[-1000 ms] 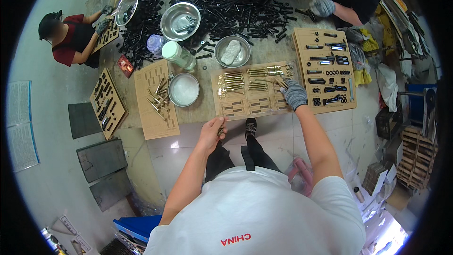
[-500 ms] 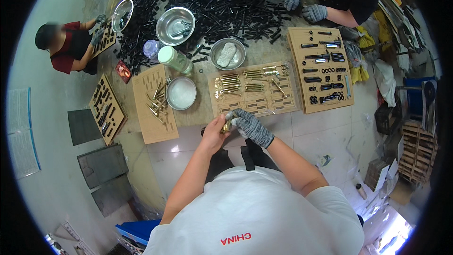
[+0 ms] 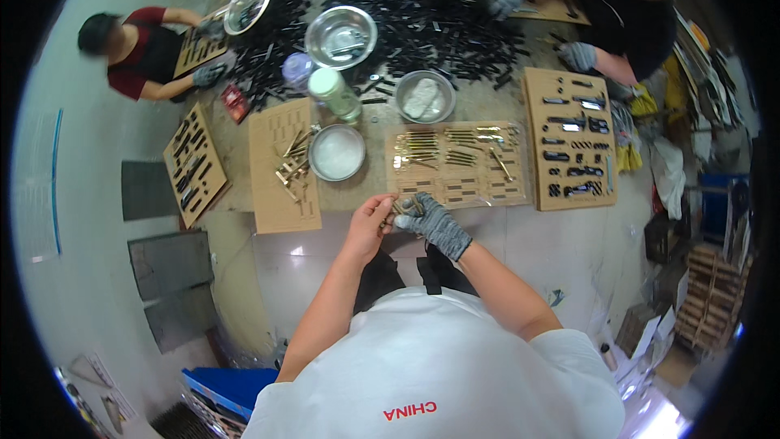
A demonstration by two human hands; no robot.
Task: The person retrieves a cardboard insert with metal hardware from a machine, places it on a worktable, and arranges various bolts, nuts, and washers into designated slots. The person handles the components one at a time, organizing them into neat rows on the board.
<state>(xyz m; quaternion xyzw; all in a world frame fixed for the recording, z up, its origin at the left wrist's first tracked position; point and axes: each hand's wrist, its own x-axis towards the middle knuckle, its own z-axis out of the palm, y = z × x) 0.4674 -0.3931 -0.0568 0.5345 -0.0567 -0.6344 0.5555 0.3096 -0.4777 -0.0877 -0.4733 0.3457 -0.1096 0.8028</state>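
My bare left hand [image 3: 370,226] and my right hand [image 3: 436,228], in a grey knitted glove, meet in front of the table's near edge. Between their fingers are small gold-coloured bolts [image 3: 401,206], partly hidden by the fingertips; how many I cannot tell. Just beyond my hands lies a cardboard board [image 3: 418,181] with cut-out slots, covered by clear film. Rows of gold-coloured bolts [image 3: 461,156] lie in it, with one longer bolt [image 3: 500,164] slanting at its right. More loose gold-coloured bolts [image 3: 289,187] are heaped on another slotted cardboard sheet [image 3: 284,217] to the left.
A metal bowl [image 3: 337,153] stands between the boards, another [image 3: 445,106] holds a white lump. A green-capped bottle [image 3: 335,96] stands behind. Black bolts [image 3: 390,12] cover the far table. A stacked board [image 3: 597,187] with black hardware lies right. Gloved co-workers work at left and far right.
My view has turned, so the table sits further right in it. My hands stay together on the bolts, their fingers slightly shifted. The right-hand co-worker's gloved hands have moved further apart.
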